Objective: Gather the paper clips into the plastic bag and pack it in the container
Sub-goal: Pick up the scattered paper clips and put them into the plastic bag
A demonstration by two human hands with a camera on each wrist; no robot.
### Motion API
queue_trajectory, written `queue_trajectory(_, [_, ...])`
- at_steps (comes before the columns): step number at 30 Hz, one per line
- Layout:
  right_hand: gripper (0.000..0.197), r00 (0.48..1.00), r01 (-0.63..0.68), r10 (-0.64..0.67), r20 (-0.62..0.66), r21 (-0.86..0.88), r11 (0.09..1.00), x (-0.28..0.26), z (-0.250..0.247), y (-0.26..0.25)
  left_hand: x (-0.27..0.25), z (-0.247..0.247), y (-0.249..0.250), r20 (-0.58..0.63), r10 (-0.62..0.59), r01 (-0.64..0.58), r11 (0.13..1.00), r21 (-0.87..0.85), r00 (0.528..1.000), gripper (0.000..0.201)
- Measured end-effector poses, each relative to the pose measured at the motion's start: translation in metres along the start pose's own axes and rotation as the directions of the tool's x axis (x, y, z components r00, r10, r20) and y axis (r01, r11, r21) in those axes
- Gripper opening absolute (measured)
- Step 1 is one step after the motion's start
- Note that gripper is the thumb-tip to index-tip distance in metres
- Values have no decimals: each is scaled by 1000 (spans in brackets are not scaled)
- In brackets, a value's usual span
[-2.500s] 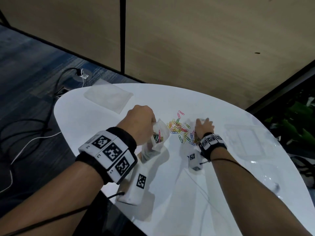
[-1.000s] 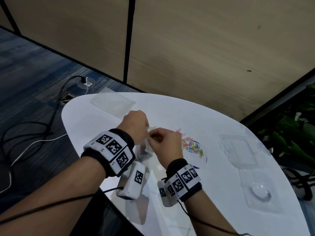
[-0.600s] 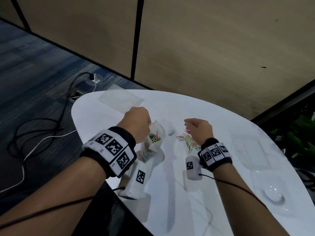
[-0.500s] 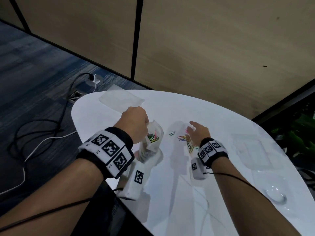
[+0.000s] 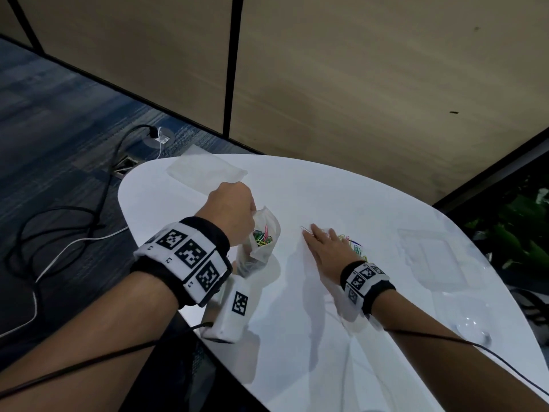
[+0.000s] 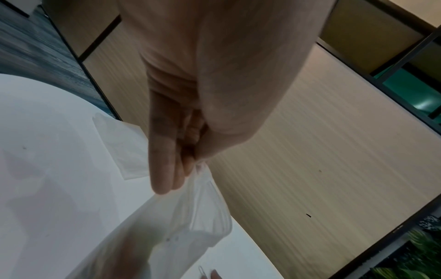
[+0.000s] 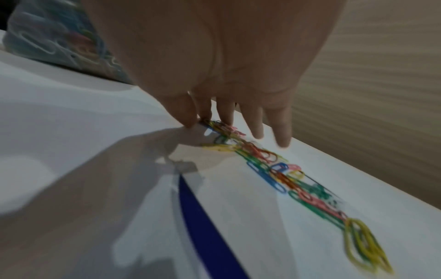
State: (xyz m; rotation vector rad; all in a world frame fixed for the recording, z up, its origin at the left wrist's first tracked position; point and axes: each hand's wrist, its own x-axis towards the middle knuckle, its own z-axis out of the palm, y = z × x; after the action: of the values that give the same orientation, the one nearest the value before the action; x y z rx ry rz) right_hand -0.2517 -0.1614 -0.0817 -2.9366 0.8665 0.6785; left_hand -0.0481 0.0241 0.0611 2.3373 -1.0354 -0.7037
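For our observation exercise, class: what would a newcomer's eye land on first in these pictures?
Most striking are the coloured paper clips strewn in a line on the white table, with the right hand laid flat over them. Beside it, the left hand pinches the rim of a clear bag already holding bright clips. The checkered wristbands on both arms also stand out.

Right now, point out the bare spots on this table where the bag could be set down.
Bare: the near strip of the table between both forearms, and the far edge beyond the loose paper clips. Crowded: around the plastic bag in the left hand, under the right hand, and the clear container on the right.
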Motion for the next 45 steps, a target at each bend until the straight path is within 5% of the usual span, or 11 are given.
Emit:
queue_trajectory(6, [20,972,-24,64,-226,176,984,1,-13,11,-4,4,13,43,22,-24,999,36,999,25])
queue_trajectory(10, [13,913,-266,376,-158,469,842,-5,-29,28,-3,7,24,67,40,-46,995,89,997,24])
queue_trajectory(14, [13,830,-282,549,97,922,264,-19,-35,45,-3,16,36,88,50,-60,990,124,995,28])
queue_trajectory(17, [14,901,-39,406,151,962,-271,-36,-58,29,-3,23,42,97,49,-61,990,124,994,30])
queue_trajectory(19, [21,964,3,247,102,919,-393,-50,-81,7,-4,25,44,86,48,-58,991,122,995,30])
queue_trajectory(25, [26,994,-8,112,19,995,-99,-51,-99,-48,-4,27,46,62,51,-59,990,132,997,26])
queue_trajectory(32, [22,971,164,0,-239,667,727,-52,-114,-78,-3,25,44,59,61,-68,991,115,996,22])
queue_trajectory(34, [27,975,176,-26,-220,697,695,-55,-123,-76,-3,23,41,62,64,-72,990,123,996,20])
queue_trajectory(38, [32,934,135,284,-215,952,273,-39,-124,-46,-1,15,28,39,55,-58,995,80,998,23])
queue_trajectory(42, [40,969,-83,196,-151,547,833,-2,-79,-18,-2,9,20,45,34,-36,998,60,998,24])
queue_trajectory(45, [59,999,12,-24,35,294,956,2,-40,-24,-4,8,22,50,43,-46,997,65,998,23])
